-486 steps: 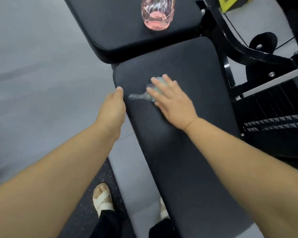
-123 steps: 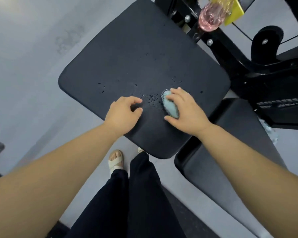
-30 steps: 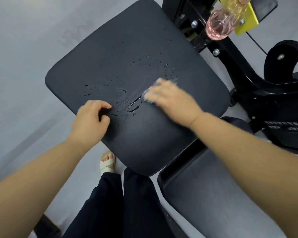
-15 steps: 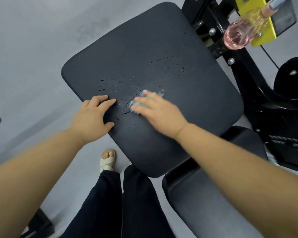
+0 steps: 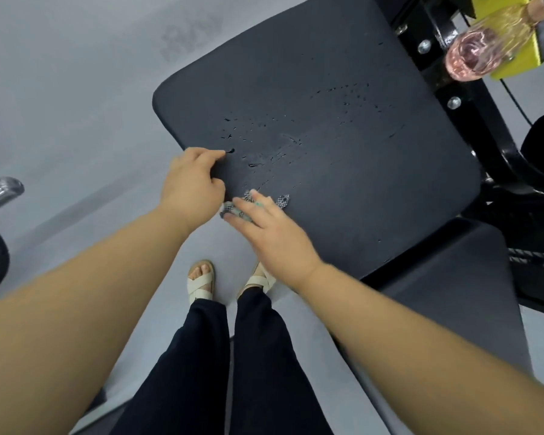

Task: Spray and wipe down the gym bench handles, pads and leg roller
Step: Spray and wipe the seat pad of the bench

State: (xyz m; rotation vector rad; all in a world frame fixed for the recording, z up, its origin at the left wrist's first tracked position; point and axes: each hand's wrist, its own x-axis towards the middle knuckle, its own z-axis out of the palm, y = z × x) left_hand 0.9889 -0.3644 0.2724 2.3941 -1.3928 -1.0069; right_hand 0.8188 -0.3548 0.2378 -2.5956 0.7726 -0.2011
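2 hands are on the wet pad [image 5: 343, 146]. Your right hand [image 5: 274, 237] lies flat, its straight fingers [image 5: 248, 205] pressing the cloth [image 5: 281, 200] down at the pad's near edge. Bits of cloth peek out beside them. Your left hand [image 5: 190, 183] curls round the pad's edge, just beside the cloth.

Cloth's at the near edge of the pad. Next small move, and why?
Probably sweep the cloth under the right hand away across the seat pad: spray droplets sit unwiped beyond it, while the left hand grips the pad's edge.
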